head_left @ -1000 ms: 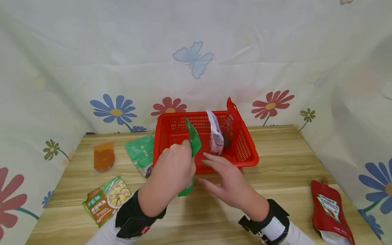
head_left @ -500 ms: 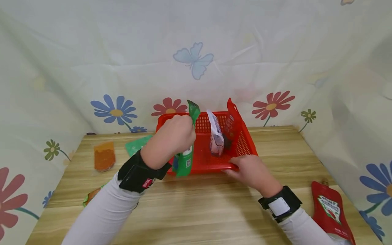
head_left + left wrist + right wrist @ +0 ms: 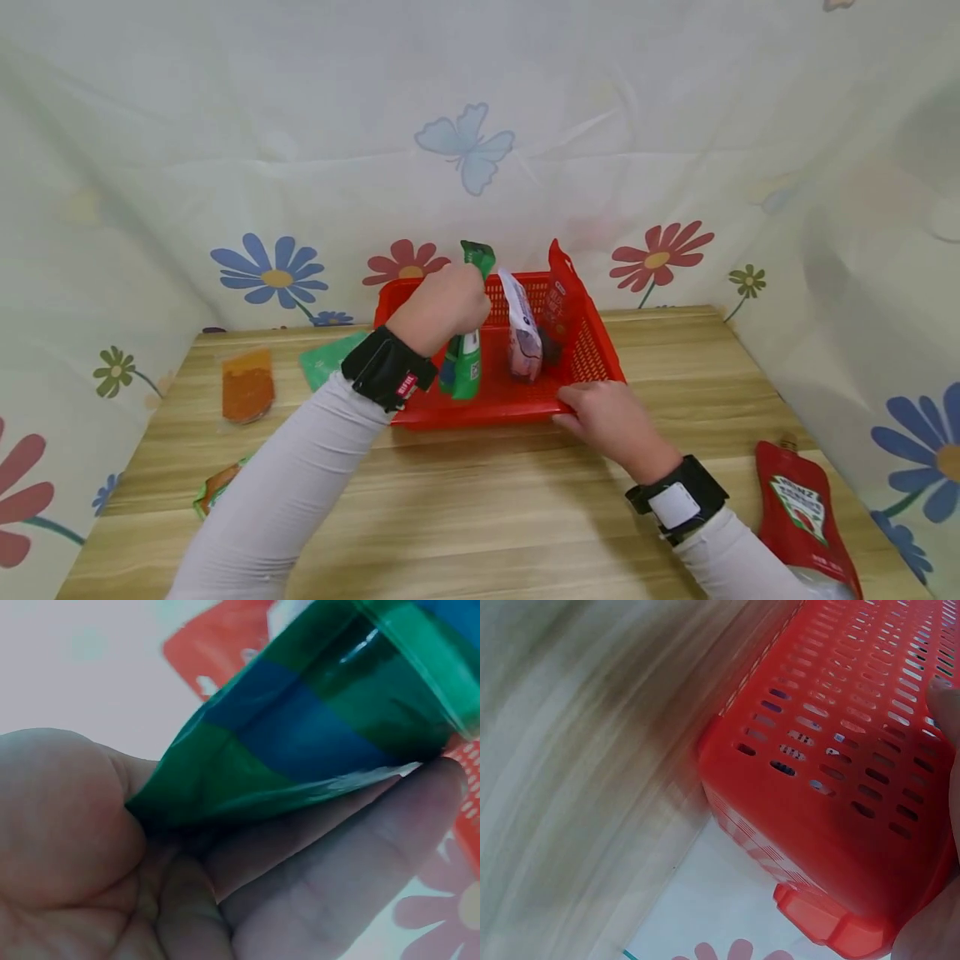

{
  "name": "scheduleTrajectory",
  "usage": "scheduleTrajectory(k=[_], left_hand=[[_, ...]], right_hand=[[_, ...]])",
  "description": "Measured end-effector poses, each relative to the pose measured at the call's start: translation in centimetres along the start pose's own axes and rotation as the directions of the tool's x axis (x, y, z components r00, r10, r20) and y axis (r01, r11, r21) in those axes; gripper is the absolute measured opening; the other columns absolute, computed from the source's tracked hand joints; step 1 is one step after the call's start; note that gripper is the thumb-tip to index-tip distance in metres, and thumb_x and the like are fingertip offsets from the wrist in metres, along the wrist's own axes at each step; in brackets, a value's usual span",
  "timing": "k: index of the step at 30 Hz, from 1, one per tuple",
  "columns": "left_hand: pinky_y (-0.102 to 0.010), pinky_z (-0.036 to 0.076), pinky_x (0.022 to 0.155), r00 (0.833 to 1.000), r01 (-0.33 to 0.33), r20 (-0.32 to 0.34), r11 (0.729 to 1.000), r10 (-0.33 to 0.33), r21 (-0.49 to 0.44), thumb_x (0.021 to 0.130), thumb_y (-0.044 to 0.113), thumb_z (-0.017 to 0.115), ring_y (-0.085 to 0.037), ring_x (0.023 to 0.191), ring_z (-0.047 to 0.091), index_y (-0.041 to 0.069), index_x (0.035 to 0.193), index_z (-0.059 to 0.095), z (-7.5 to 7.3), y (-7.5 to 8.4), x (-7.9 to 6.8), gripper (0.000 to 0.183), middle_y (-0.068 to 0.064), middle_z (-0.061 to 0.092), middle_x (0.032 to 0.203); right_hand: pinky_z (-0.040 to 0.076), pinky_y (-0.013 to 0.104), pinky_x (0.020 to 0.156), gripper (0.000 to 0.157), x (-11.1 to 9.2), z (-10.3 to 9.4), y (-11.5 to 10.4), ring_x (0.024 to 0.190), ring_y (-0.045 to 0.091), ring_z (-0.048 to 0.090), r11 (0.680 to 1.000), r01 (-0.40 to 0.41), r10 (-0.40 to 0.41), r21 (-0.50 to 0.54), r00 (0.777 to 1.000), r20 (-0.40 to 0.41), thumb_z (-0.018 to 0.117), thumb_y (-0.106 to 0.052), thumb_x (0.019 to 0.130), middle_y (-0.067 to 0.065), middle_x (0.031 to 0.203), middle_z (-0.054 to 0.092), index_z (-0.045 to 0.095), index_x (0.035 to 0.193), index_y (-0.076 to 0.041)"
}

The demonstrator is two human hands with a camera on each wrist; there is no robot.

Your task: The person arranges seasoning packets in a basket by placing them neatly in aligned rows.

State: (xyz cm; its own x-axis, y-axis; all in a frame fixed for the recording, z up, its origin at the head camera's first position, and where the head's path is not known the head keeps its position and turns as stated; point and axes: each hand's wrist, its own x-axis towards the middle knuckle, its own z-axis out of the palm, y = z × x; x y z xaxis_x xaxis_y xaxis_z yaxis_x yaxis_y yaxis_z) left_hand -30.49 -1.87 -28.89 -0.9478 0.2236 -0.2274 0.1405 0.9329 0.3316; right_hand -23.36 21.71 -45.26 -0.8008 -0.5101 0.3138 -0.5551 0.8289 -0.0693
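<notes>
My left hand (image 3: 442, 310) holds a narrow green packet (image 3: 467, 371) upright inside the left part of the red plastic basket (image 3: 495, 410). In the left wrist view the packet (image 3: 285, 727) shows green and blue patches, pinched between thumb and fingers. My right hand (image 3: 606, 417) grips the basket's front rim near its right corner. The right wrist view has the basket's slotted outer wall (image 3: 840, 757) with my thumb (image 3: 946, 709) against it. To the right in the basket stand a white-and-pink bag (image 3: 525, 343) and a red pouch (image 3: 564, 302).
On the wooden table (image 3: 465, 517), an orange-brown packet (image 3: 248, 386) lies at left. A teal bag (image 3: 326, 360) and a green-brown seasoning packet (image 3: 217, 487) are partly hidden by my left arm. A red Heinz ketchup pouch (image 3: 801, 508) lies at the right.
My left hand has carried the green packet forward from the basket's front edge to inside it. My right hand has moved right and taken hold of the front rim.
</notes>
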Motion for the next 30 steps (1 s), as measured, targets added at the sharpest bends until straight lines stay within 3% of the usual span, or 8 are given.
scheduleTrajectory(k=[4, 9, 14, 20, 30], left_hand=[[-0.028, 0.06, 0.068, 0.997, 0.066, 0.044, 0.997, -0.065, -0.038, 0.098, 0.021, 0.067, -0.024, 0.079, 0.069, 0.002, 0.112, 0.063, 0.5, 0.0, 2.2, 0.024, -0.012, 0.068, 0.096], [-0.033, 0.063, 0.078, 0.981, 0.156, 0.132, 0.984, -0.144, -0.085, 0.098, 0.021, 0.067, -0.026, 0.093, 0.069, 0.001, 0.123, 0.06, 1.2, 0.1, 4.6, 0.033, -0.013, 0.067, 0.108], [-0.032, 0.062, 0.078, 0.97, 0.174, 0.191, 0.977, -0.149, -0.123, 0.101, 0.021, 0.062, -0.029, 0.104, 0.069, 0.0, 0.125, 0.059, 1.9, 0.0, 6.5, 0.032, -0.013, 0.065, 0.11], [-0.03, 0.058, 0.069, 0.982, 0.152, 0.134, 0.976, -0.132, -0.156, 0.103, 0.023, 0.059, -0.027, 0.091, 0.066, 0.0, 0.12, 0.061, 3.5, -0.7, 8.3, 0.029, -0.013, 0.064, 0.104], [-0.038, 0.064, 0.076, 0.985, 0.155, 0.115, 0.949, -0.127, -0.275, 0.101, 0.02, 0.062, -0.031, 0.092, 0.069, -0.001, 0.123, 0.06, 4.8, -0.8, 9.8, 0.03, -0.015, 0.066, 0.11]], right_hand=[[0.061, 0.033, 0.071, 0.024, 0.0, 0.2, 0.0, 0.067, 0.011, 0.065, 1.0, 0.005, -0.005, 0.001, 1.0, -0.015, 0.087, -0.033, 0.081, -0.002, 0.078, 0.074, 0.073, 0.089, -0.015], [0.061, 0.033, 0.071, 0.024, 0.0, 0.2, -0.2, 0.067, 0.012, 0.065, 1.0, 0.008, -0.008, -0.008, 1.0, -0.029, 0.088, -0.033, 0.08, -0.002, 0.078, 0.074, 0.073, 0.087, -0.015], [0.06, 0.032, 0.068, 0.025, 0.0, 0.0, -0.3, 0.065, 0.012, 0.064, 1.0, 0.004, -0.004, -0.012, 1.0, -0.029, 0.088, -0.033, 0.081, -0.002, 0.076, 0.072, 0.071, 0.086, -0.016], [0.058, 0.03, 0.067, 0.024, 0.1, 0.0, -0.3, 0.065, 0.011, 0.063, 1.0, 0.011, -0.011, -0.005, 1.0, -0.021, 0.087, -0.033, 0.082, -0.003, 0.076, 0.072, 0.071, 0.086, -0.016], [0.059, 0.03, 0.067, 0.024, -0.1, 0.0, -0.1, 0.065, 0.011, 0.063, 1.0, -0.004, 0.004, -0.003, 1.0, -0.031, 0.087, -0.032, 0.081, -0.003, 0.075, 0.072, 0.072, 0.087, -0.015]])
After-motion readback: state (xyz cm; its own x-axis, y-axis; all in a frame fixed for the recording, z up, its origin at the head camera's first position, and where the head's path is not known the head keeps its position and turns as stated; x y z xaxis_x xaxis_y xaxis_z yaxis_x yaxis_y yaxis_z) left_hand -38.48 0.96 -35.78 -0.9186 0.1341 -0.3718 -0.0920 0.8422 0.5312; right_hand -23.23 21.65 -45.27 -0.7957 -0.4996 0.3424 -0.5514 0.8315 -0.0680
